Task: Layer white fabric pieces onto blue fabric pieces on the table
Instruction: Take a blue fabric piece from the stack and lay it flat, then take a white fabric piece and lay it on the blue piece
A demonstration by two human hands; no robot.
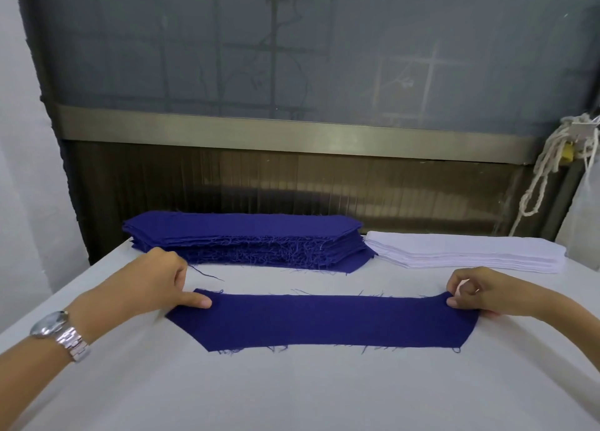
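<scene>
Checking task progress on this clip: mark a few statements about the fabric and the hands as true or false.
1. A white piece already covers the single flat blue fabric piece. False: it lies bare on the white table.
2. The right hand pinches that piece's right end. True.
3. The stack of white fabric pieces sits to the right of the frayed stack of blue fabric pieces. True.
4. The silver metal wristwatch is on the right wrist. False: it is on the left wrist.

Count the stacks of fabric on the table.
2: the blue stack at back centre; the white stack to its right. One blue piece lies separately in front.
</scene>
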